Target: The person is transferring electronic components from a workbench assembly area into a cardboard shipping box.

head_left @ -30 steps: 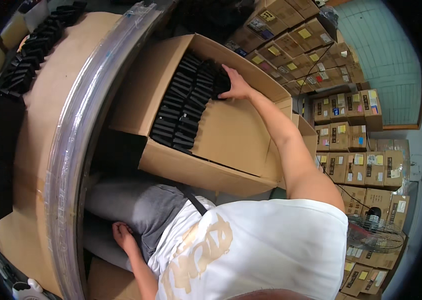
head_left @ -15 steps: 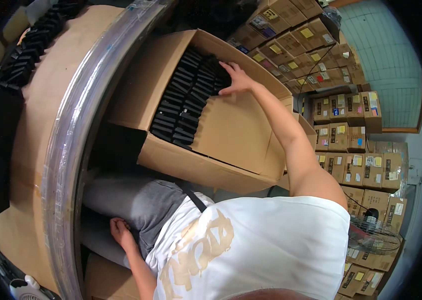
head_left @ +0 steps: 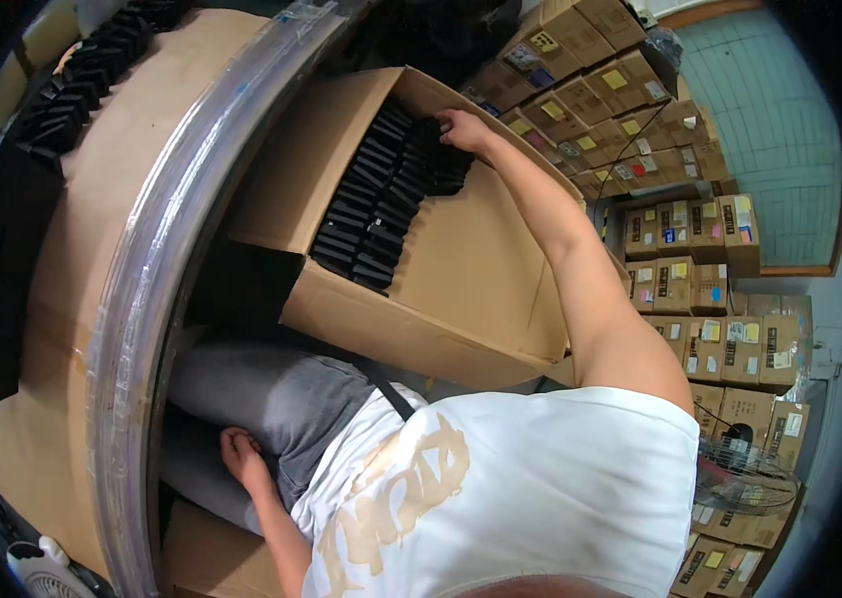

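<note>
At the far end of a cardboard box [head_left: 411, 344], my right hand [head_left: 464, 132] has its fingers bent onto the end of a row of black slatted parts [head_left: 371, 199]. Its fingertips are closed at one black part, and the grip is partly hidden. These parts stand close together in rows along the box's left side, on a cardboard sheet [head_left: 481, 264]. My left hand [head_left: 241, 453] rests on my grey trousers with its fingers curled in and nothing seen in them.
A cardboard-covered bench [head_left: 62, 299] with a clear-taped edge [head_left: 152, 229] runs along the left. More black parts [head_left: 72, 95] line its far side. Stacked cartons [head_left: 690, 219] rise at the right, near a wire-caged fan [head_left: 745, 473]. A white fan [head_left: 42, 568] sits lower left.
My right hand has drawn its spread fingers in and moved slightly toward the far wall of the box. More black parts now show below it. My left hand stays in my lap.
</note>
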The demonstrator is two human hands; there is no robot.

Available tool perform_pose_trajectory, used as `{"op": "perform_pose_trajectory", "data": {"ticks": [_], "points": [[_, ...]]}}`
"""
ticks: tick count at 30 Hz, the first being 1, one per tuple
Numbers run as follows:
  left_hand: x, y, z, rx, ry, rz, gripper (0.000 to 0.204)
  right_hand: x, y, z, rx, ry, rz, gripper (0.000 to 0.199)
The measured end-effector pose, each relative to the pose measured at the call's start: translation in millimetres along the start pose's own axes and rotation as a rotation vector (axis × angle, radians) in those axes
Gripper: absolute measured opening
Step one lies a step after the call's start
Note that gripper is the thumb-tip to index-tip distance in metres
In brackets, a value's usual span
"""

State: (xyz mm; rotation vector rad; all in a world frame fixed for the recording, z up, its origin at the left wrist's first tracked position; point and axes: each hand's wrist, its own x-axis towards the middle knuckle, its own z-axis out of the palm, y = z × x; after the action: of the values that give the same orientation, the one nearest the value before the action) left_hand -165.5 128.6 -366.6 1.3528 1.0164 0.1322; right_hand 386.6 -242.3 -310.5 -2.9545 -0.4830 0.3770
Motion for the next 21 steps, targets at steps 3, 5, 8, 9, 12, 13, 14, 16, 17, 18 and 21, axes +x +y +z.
{"op": "perform_pose_trajectory", "data": {"ticks": [3,5,8,9,12,13,14,16,17,18,21], "points": [[1,-3,-5,0.011,-0.019,0.018,0.013,4,10,8,0.187,-0.029,0.123,0.049],[4,-5,-6,0.015,-0.022,0.018,0.013,4,8,9,0.129,-0.002,0.092,0.049],[10,-4,-6,0.031,-0.036,0.023,0.013,6,3,10,-0.045,0.083,0.003,0.048],[9,-4,-5,0.029,-0.033,0.022,0.013,7,3,11,-0.046,0.082,0.000,0.048],[5,0,-9,0.040,-0.029,0.018,0.014,12,-1,14,-0.072,0.073,-0.065,0.045],[2,2,-12,0.045,-0.015,0.019,0.014,16,-5,17,-0.074,0.069,-0.097,0.044],[3,-8,-18,0.035,0.021,0.016,0.014,20,-3,24,-0.040,0.172,-0.232,0.040],[1,-20,-18,0.244,0.028,0.056,0.014,17,14,26,-0.017,0.186,-0.294,0.039],[2,-22,-11,0.338,0.032,0.067,0.016,17,41,26,-0.050,0.125,-0.210,0.042],[3,-25,-4,0.355,0.114,0.104,0.018,6,36,16,-0.093,0.099,-0.169,0.046],[10,-40,-7,0.249,0.028,-0.012,0.016,-1,18,11,0.001,0.065,-0.092,0.049]]}}
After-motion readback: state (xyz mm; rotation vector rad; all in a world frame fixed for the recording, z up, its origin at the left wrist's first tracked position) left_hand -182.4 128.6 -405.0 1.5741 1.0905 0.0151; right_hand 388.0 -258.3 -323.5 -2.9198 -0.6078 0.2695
